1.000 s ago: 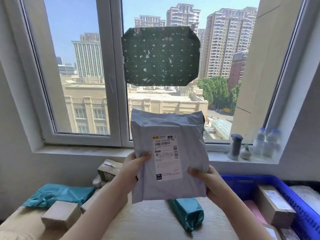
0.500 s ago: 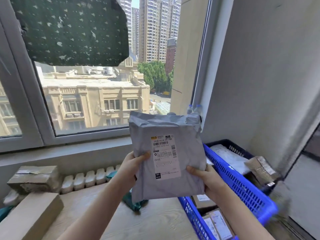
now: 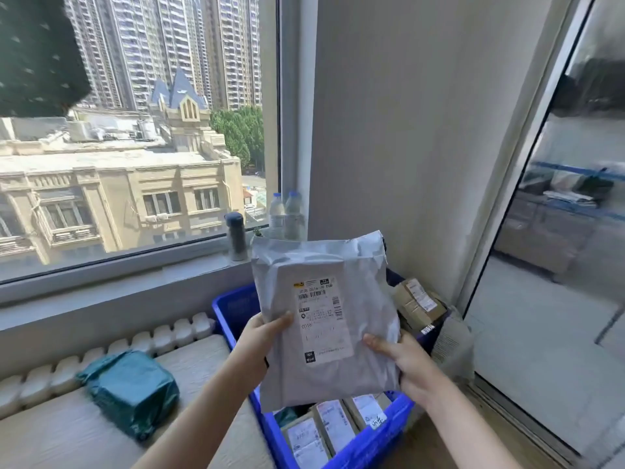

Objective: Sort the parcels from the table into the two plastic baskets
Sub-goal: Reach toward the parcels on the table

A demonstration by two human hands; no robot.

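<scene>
I hold a grey plastic mailer parcel point(image 3: 355, 272) with a white shipping label upright in front of me, above a blue plastic basket point(image 3: 233, 309). My left hand point(image 3: 262, 335) grips its left edge, thumb on the front. My right hand point(image 3: 402, 362) grips its lower right edge. The basket holds several labelled cardboard parcels point(image 3: 334, 424). Behind it, more brown parcels point(image 3: 417, 301) lie in a darker basket, mostly hidden by the mailer. A teal wrapped parcel point(image 3: 130, 390) lies on the table point(image 3: 50, 434) at the left.
A windowsill carries a dark flask point(image 3: 236, 236) and two water bottles point(image 3: 285, 214). A white ribbed radiator point(image 3: 135, 343) runs along the table's back edge. A grey wall stands behind the baskets, and a glass door point(image 3: 558, 231) is at the right.
My view has swung right. The mailer, still held in both hands, now hangs over the blue basket instead of over the table.
</scene>
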